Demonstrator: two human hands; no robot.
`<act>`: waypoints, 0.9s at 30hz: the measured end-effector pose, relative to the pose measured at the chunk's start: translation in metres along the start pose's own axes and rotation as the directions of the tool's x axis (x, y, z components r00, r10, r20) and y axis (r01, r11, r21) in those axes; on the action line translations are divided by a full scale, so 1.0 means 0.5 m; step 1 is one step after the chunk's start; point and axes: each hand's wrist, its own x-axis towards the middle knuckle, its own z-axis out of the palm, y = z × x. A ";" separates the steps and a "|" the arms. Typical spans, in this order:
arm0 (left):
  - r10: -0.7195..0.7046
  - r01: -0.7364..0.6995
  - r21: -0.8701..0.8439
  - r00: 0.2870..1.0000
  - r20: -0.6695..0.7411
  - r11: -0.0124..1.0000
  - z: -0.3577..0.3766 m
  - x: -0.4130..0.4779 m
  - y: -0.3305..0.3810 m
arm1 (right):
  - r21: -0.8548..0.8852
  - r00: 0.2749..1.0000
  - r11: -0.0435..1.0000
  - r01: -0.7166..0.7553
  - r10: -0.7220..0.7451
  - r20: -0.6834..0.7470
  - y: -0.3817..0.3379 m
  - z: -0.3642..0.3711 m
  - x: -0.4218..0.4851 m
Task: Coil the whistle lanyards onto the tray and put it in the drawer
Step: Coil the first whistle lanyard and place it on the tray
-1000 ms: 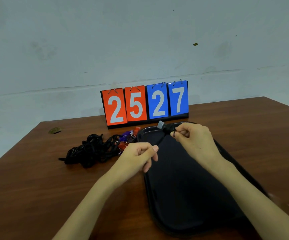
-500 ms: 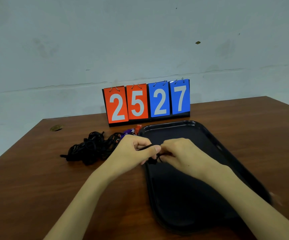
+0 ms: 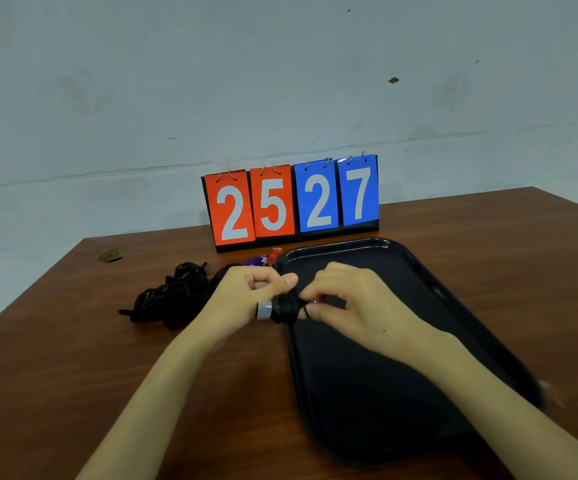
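Two bare forearms come into view from the lower edge, one on each side, and both are uncovered all the way to the frame border: no sleeve or cuff shows anywhere along them. The left hand (image 3: pixel 246 299) wears no glove, and no ring, watch, strap or band shows on its wrist. The right hand (image 3: pixel 353 303) is likewise ungloved, with a bare wrist. A small dark spot, like a mole, sits on the back of the right hand near the wrist. The fingernails that show are short and unpainted. The right forearm's lower stretch is slightly blurred.
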 end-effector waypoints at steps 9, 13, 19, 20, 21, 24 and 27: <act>0.024 -0.024 -0.005 1.000 -0.001 1.000 0.030 -0.005 -0.008 | 0.227 0.896 0.937 -0.265 0.326 -0.301 0.025 -0.011 0.008; 0.044 -0.043 0.085 0.999 -0.002 0.995 0.037 -0.002 -0.020 | 0.185 0.852 0.911 -0.367 0.410 -0.327 0.045 -0.005 0.010; 0.046 -0.033 0.229 0.998 -0.052 0.973 0.041 -0.005 -0.026 | -0.083 0.869 0.897 -0.435 0.394 -0.299 0.054 0.011 0.011; 0.058 -0.042 0.246 0.997 -0.059 0.968 0.041 -0.005 -0.026 | -0.124 0.881 0.896 -0.425 0.379 -0.282 0.054 0.012 0.010; 0.075 -0.056 0.267 0.995 -0.061 0.962 0.040 -0.006 -0.024 | -0.155 0.894 0.899 -0.410 0.363 -0.261 0.052 0.013 0.007; 0.115 -0.105 0.302 0.993 -0.014 0.947 0.040 -0.010 -0.014 | -0.214 0.940 0.919 -0.332 0.303 -0.158 0.043 0.016 0.002; 0.123 -0.122 0.250 0.992 0.010 0.961 0.034 -0.010 -0.004 | -0.232 0.974 0.946 -0.227 0.226 -0.031 0.034 0.017 0.001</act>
